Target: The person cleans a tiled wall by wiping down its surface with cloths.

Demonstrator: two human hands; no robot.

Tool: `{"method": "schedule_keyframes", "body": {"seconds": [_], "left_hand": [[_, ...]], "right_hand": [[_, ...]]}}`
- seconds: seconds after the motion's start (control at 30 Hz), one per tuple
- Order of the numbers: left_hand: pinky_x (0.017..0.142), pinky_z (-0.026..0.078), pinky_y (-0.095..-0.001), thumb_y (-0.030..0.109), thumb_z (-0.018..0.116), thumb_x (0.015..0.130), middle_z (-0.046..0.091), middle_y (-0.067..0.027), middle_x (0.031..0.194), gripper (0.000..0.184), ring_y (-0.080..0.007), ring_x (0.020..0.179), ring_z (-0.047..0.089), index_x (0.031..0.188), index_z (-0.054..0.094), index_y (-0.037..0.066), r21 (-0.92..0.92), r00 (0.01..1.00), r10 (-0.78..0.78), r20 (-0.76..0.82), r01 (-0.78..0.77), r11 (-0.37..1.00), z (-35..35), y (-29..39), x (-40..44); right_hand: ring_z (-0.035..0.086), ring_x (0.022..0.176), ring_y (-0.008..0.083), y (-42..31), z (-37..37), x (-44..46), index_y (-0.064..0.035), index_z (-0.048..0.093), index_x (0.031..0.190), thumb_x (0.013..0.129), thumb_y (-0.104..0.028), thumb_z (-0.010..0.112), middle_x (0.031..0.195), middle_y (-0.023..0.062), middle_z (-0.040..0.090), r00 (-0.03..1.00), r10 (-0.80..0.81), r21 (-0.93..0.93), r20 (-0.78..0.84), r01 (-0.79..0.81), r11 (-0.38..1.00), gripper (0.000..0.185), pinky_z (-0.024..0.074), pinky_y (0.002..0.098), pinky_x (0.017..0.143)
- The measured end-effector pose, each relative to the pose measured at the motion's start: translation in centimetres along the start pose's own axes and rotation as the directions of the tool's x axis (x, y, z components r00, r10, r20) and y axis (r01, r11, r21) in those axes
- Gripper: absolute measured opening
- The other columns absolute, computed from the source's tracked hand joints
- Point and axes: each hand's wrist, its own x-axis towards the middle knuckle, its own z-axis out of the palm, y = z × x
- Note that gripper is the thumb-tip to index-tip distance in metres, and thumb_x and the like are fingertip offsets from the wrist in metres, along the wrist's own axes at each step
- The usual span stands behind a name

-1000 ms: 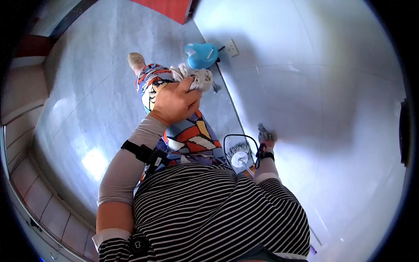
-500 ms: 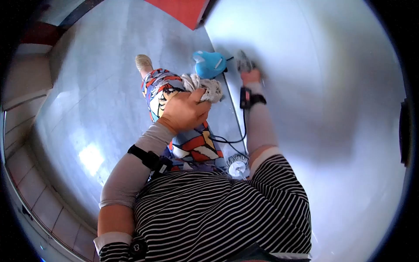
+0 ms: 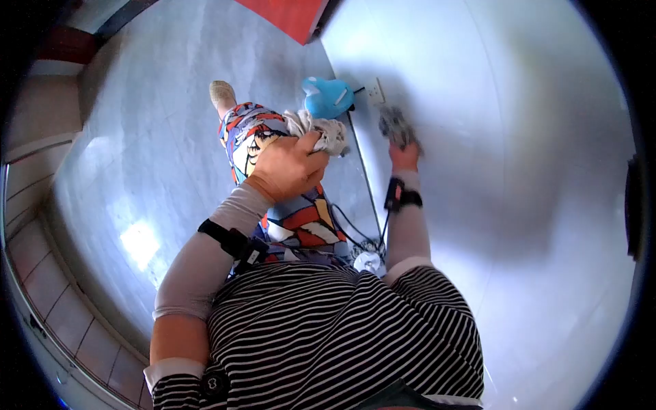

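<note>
My left hand is closed on a bunched beige cloth, held in front of my knee. My right hand is stretched out against the pale wall. It has its fingers closed on a grey, crumpled rag, which seems to touch the wall just below a white socket. My right fingers are partly hidden by the rag and slightly blurred.
A rounded blue object stands on the floor by the wall, a dark plug or cord beside it. A white round thing with a bristly edge is near my waist. A red panel stands ahead; tiled cabinetry lies left.
My right hand and the grey rag have moved down the wall, towards me and slightly right, uncovering the socket. My left hand with the beige cloth has hardly moved.
</note>
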Motion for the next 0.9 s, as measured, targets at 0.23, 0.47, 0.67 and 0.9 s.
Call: {"method": "schedule_keyframes", "body": {"seconds": [0.23, 0.47, 0.67, 0.9], "left_hand": [[0.053, 0.049, -0.0367, 0.018, 0.066, 0.071, 0.053, -0.0093, 0.09, 0.009, -0.024, 0.059, 0.058, 0.077, 0.061, 0.014, -0.051, 0.999, 0.003, -0.044, -0.006, 0.999, -0.3, 0.4, 0.1], [0.051, 0.048, -0.0369, 0.019, 0.066, 0.071, 0.053, -0.0081, 0.088, 0.009, -0.0243, 0.058, 0.058, 0.075, 0.06, 0.014, -0.089, 0.998, -0.002, -0.064, -0.004, 0.996, -0.3, 0.2, -0.1], [0.053, 0.049, -0.0374, 0.02, 0.066, 0.07, 0.053, -0.0077, 0.089, 0.011, -0.0247, 0.059, 0.059, 0.076, 0.06, 0.013, -0.088, 0.999, 0.0, -0.052, -0.004, 0.996, -0.2, -0.2, -0.1], [0.059, 0.049, -0.0377, 0.022, 0.067, 0.072, 0.056, -0.0103, 0.104, 0.014, -0.0246, 0.064, 0.061, 0.083, 0.064, 0.014, -0.067, 0.999, -0.006, 0.04, 0.008, 0.998, -0.5, -0.1, -0.3]], "right_hand": [[0.044, 0.123, 0.0341, 9.1, -25.7, -14.3, -0.0021, 0.05, 0.127, 0.091, -0.024, 0.046, 0.133, 0.0183, 0.049, 0.986, -0.048, -0.731, 0.162, 0.153, 0.665, 0.042, 0.0344, 0.0472, 0.105], [0.057, 0.101, 0.0361, 7.9, -25.3, -13.5, -0.0058, 0.062, 0.104, 0.089, -0.033, 0.046, 0.106, 0.0161, 0.063, 0.921, 0.359, 0.349, -0.151, -0.291, 0.891, 0.035, 0.0448, 0.0464, 0.086], [0.057, 0.106, 0.0291, 1.7, -4.7, -2.1, 0.0044, 0.056, 0.112, 0.087, -0.009, 0.05, 0.116, 0.0206, 0.058, 0.988, 0.144, 0.051, 0.049, -0.147, 0.988, 0.029, 0.0444, 0.0398, 0.092], [0.065, 0.084, 0.0242, -14.0, 15.9, 8.1, 0.0033, 0.063, 0.099, 0.073, -0.023, 0.07, 0.091, 0.0184, 0.067, 0.897, -0.253, -0.571, 0.363, 0.429, 0.7, 0.038, 0.0487, 0.0334, 0.076]]}}
